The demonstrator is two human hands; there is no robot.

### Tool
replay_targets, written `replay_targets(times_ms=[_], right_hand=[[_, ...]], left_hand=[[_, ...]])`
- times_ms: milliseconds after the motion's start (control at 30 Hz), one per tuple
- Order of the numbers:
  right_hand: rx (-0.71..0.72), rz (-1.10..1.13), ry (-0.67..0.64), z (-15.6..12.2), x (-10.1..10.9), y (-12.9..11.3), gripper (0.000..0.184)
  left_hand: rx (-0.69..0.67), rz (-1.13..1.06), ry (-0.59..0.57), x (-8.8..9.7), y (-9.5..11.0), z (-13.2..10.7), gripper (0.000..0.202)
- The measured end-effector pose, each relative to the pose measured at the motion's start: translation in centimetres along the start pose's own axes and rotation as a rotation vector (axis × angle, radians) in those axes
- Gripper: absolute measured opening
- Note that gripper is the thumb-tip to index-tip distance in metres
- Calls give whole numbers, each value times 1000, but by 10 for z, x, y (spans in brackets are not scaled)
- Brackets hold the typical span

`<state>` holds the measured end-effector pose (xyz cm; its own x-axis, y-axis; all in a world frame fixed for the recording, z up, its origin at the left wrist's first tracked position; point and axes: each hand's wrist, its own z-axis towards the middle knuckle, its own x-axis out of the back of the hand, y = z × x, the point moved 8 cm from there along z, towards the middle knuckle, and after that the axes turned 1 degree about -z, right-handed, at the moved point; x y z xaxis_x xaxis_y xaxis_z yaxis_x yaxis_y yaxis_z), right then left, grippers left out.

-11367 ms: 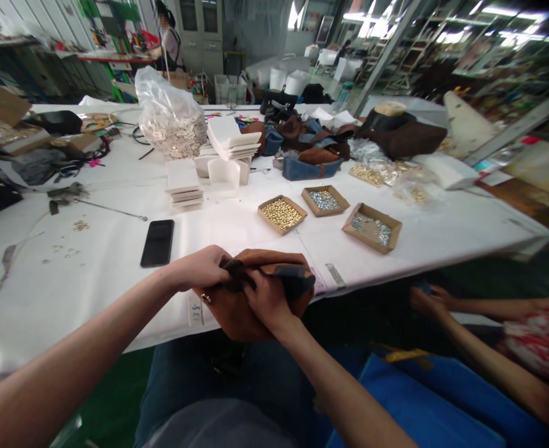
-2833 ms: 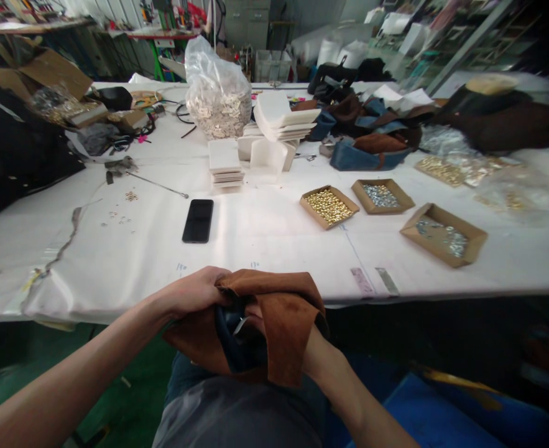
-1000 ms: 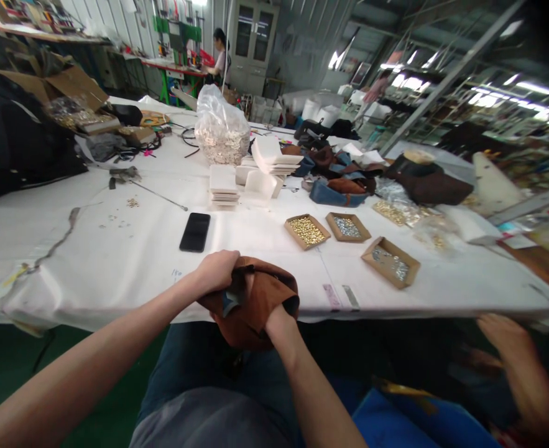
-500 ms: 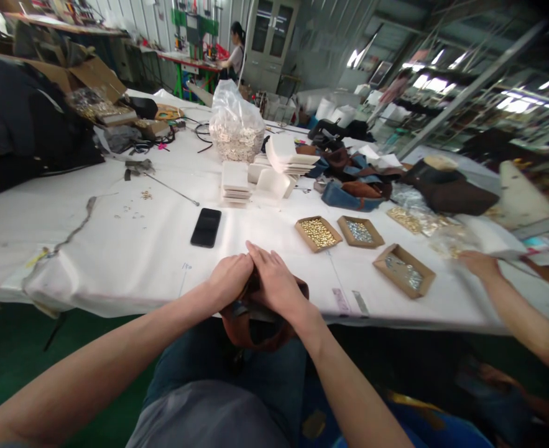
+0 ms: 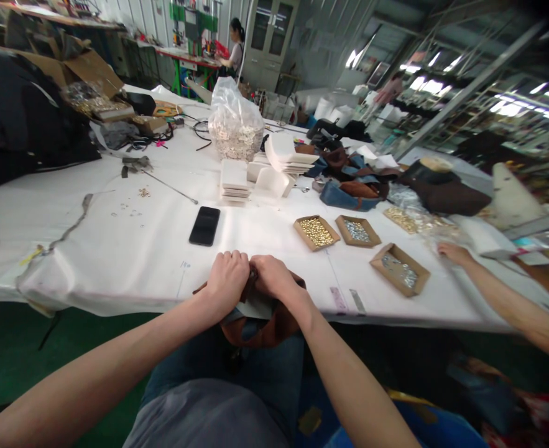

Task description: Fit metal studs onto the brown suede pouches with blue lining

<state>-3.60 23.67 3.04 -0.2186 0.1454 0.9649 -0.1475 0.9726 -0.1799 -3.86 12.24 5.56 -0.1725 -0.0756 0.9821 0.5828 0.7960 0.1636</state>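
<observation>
At the table's front edge, a brown and blue bag [image 5: 265, 330] of leather-like material lies partly over my lap. My left hand [image 5: 230, 277] is closed on its upper edge, fingers curled and knuckles up. Close beside it, my right hand [image 5: 272, 277] grips the same brown edge, with the fingers bent inward. Between the two hands a dark fold of the bag shows; any small part pinched there is hidden. Beyond my left hand a black phone [image 5: 204, 226] lies flat on the white table.
Three cardboard trays stand to the right: one of gold pieces [image 5: 316, 233], one of silver pieces [image 5: 357, 231], and a nearer tray [image 5: 400, 269]. A co-worker's hand [image 5: 455, 254] reaches in at right. White stacks [image 5: 235, 180] and a plastic bag [image 5: 235, 121] stand behind.
My right hand's extended fingers have curled down onto the bag's edge. The bag has spread and shifted slightly in my grip. The co-worker's hand has moved left.
</observation>
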Motion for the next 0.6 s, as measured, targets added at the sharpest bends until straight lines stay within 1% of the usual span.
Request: replay_targets(times_ms=[100, 200, 333, 400, 500, 600], right_hand=[[35, 7, -5, 1, -2, -3, 35], [53, 39, -42, 8, -2, 0, 37], [80, 141, -79, 22, -3, 8, 38], [92, 190, -119, 28, -5, 11, 39], [105, 250, -158, 34, -8, 14, 42], [129, 299, -142, 36, -8, 14, 39]], left_hand=[[70, -27, -46, -1, -17, 2, 29], [105, -71, -134, -5, -35, 8, 24], [79, -169, -285, -10, -54, 22, 36], [53, -220, -349, -11, -61, 27, 33], [49, -262, -375, -13, -68, 30, 19], [71, -271, -357, -17, -71, 27, 17]])
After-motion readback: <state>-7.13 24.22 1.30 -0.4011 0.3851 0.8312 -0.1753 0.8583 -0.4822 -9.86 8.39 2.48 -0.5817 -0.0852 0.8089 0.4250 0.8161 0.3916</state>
